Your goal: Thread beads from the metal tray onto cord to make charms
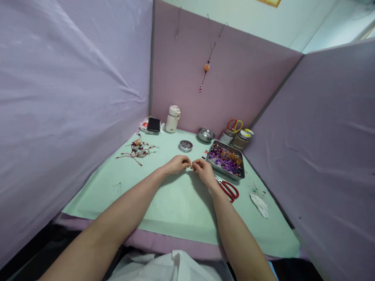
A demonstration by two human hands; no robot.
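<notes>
A small yellowish piece (191, 166) is located to the left of the metal tray (225, 171), with the right hand (203, 169) between the two. The right grip is pinched on the piece. The fingers of the left hand (177, 164) are curled at the side of the piece farther from the tray; whether the left grip is also clamped on it cannot be told. The long axis of the piece is too small to be made out. The right hand is nearer to the tray.

On the near side of the tray, red-handled scissors (230, 190) are laid beside the right forearm, by which their blades are partly hidden. To the left of the tray, beyond the hands, a round dish (186, 146) is placed. Open room is provided by the bare counter (178, 207) toward the near left of the tray; its front edge is well apart from the tray.
</notes>
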